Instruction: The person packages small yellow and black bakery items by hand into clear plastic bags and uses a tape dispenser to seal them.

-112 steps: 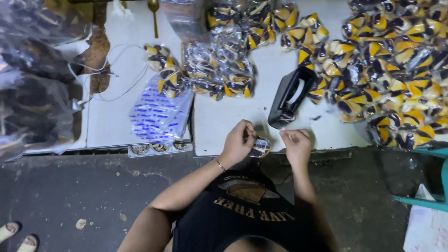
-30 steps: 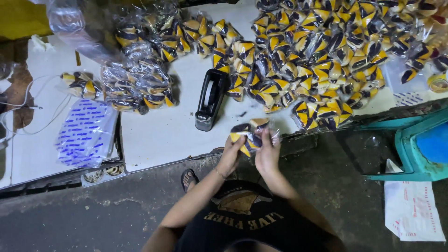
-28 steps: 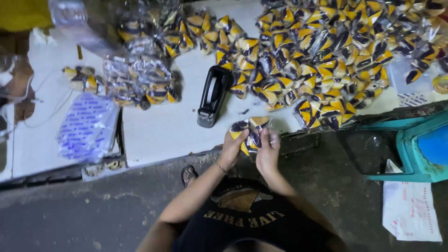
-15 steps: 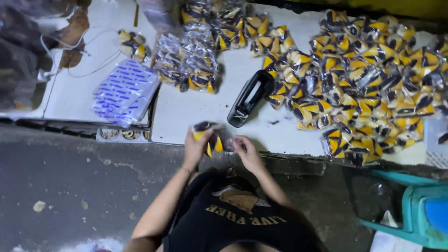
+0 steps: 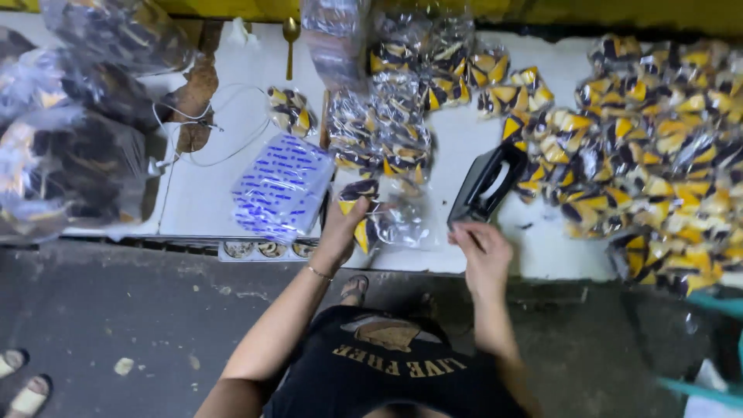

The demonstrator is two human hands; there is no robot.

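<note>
My left hand [image 5: 338, 230] grips a clear wrapped packet [image 5: 358, 210] with yellow and black pieces inside, holding it over the front edge of the white table [image 5: 217, 193], beside a pile of finished packets [image 5: 387, 131]. My right hand [image 5: 480, 251] rests at the table edge just below the black stapler [image 5: 486, 183], fingers curled; I cannot see anything in it. A big heap of yellow and black wrapped pieces [image 5: 642, 147] covers the table's right side.
A stack of clear bags with blue print [image 5: 280, 186] lies left of my left hand. Large filled plastic bags [image 5: 70, 147] sit at the far left beside a white cable [image 5: 197, 131]. A spoon [image 5: 289, 39] lies at the back. Someone's sandalled feet [image 5: 19, 379] show bottom left.
My view has swung left along the table. My left hand has carried the packet leftward from the heap to the finished pile; my right hand has let go and moved by the stapler.
</note>
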